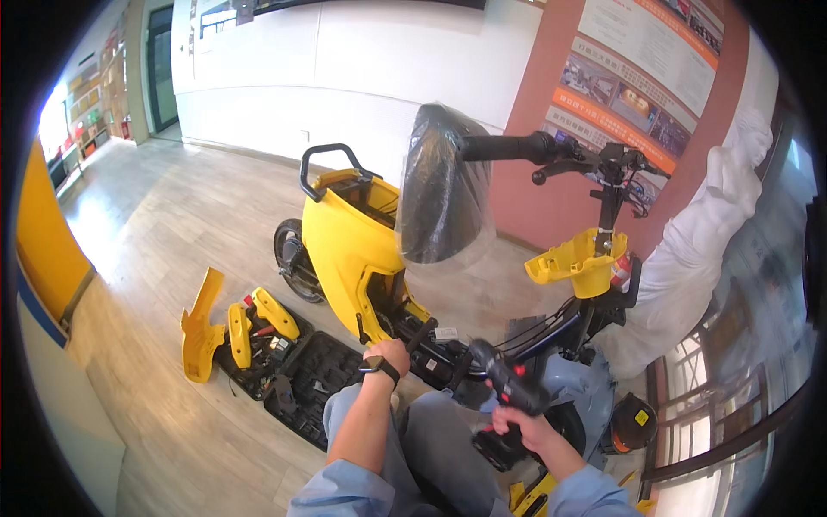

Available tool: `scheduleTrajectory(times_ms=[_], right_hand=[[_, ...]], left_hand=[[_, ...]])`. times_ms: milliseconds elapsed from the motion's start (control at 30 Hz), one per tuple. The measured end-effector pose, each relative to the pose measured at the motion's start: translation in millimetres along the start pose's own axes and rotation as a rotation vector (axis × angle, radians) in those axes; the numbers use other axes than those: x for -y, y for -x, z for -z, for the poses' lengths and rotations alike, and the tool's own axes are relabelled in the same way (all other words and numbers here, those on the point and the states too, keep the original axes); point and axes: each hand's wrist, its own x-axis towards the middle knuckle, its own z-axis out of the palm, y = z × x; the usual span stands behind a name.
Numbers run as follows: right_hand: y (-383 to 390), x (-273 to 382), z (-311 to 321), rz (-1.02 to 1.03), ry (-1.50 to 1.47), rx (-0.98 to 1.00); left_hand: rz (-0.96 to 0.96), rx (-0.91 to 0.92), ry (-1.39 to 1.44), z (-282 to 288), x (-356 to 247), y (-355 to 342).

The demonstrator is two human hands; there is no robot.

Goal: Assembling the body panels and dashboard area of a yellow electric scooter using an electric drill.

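Note:
A partly stripped yellow electric scooter [349, 233] stands before me, its dark frame and cables exposed. My right hand [521, 426] is closed around the grip of a black and red cordless drill [517, 383], which points up and away to the left over the frame. My left hand [389, 355], with a dark watch at its wrist, is at the lower edge of the yellow body. Its fingers are curled, and what they hold is hidden. Between the yellow body and the handlebar [525, 148] rises a black seat-like part [444, 185] wrapped in clear plastic.
On the floor at left lies an open black tool case [314, 379]; loose yellow panels [202, 332] rest on and beside it. A white statue [702, 224] and a glass front flank the right side. Near them sits a round black object [633, 422] with a yellow label.

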Motion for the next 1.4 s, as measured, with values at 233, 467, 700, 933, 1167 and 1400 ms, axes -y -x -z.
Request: scheduleTrajectory(times_ms=[233,467,700,933,1167,1400], right_hand=[[-132,8,-26,-0.309,-0.582,0.019],[-242,-21,40,-0.453,-0.904,-0.249],[-248,22,45,-0.356,-0.755,-0.238],[-272,32,57,-0.44,-0.982,-0.111],[-260,58,70,-0.444,-1.007,-0.207],[-275,62,82,-0.41,-1.064,-0.217]], left_hand=[[0.156,-0.006,0.127,30,23,-9],[0.141,-0.365,0.231,24,-1,-27],[-0.165,-0.611,0.532,29,-62,-88],[-0.54,-0.771,0.853,134,-175,-225],[-0.332,-0.778,0.993,143,-195,-240],[-0.125,-0.735,1.341,171,-158,-295]])
